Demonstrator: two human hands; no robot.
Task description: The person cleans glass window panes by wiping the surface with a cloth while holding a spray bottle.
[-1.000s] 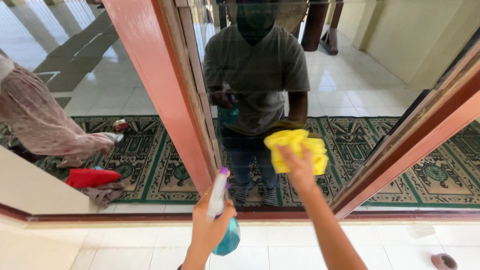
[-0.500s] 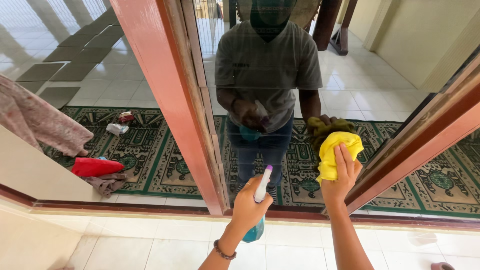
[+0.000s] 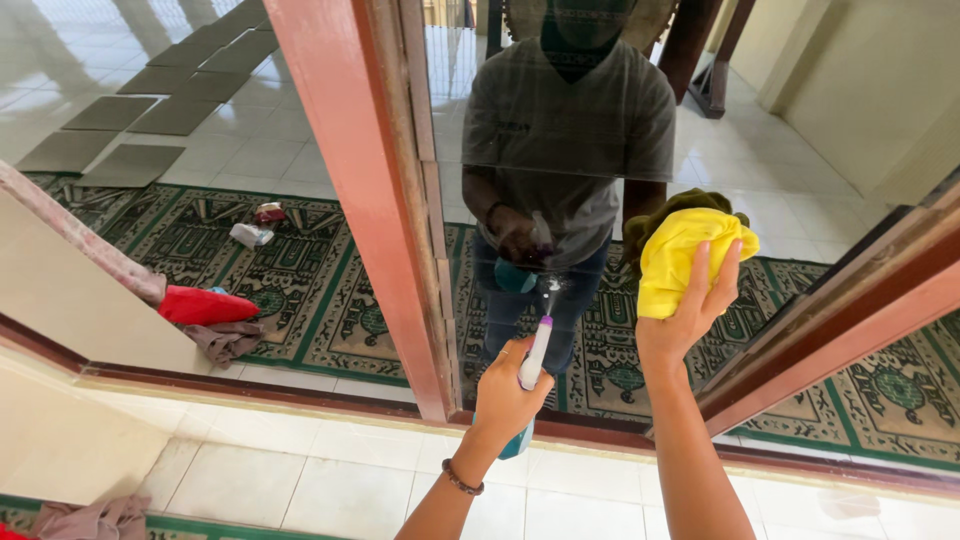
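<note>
My left hand [image 3: 505,395] grips a teal spray bottle [image 3: 530,385] with a white nozzle, held up close to the window glass [image 3: 560,150]. My right hand [image 3: 690,320] presses a yellow cloth [image 3: 685,255] flat against the same pane, to the right of the bottle. The glass reflects a person in a grey shirt and jeans holding the same things. A red wooden window frame [image 3: 370,200] stands just left of my left hand.
A second red frame bar [image 3: 840,330] slants at the right. Through the glass lies a green patterned carpet [image 3: 280,270] with a red item [image 3: 205,305] and small objects on it. White tiles [image 3: 330,480] run below the sill; a pink cloth [image 3: 90,520] lies bottom left.
The view has shifted left and closer. My right hand with the yellow cloth has moved right and slightly up on the glass. My left hand keeps holding the spray bottle.
</note>
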